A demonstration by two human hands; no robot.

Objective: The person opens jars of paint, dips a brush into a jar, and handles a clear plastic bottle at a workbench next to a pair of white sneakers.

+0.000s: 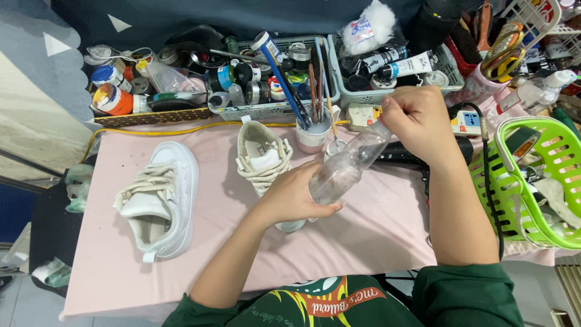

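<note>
Fingers of the left hand point(296, 197) wrapped the clear plastic bottle point(345, 166) at frame centre, tilted; the right hand point(417, 118) was curled tight on its cap, apparently unscrewing. White sneakers point(160, 200) lay left on the pink table point(375, 236).

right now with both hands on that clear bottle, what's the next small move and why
Probably twist the cap off. The left hand grips the clear plastic bottle by its body, tilted toward the cup of brushes, while the right hand is closed over its top, so the mouth looks covered.
</note>
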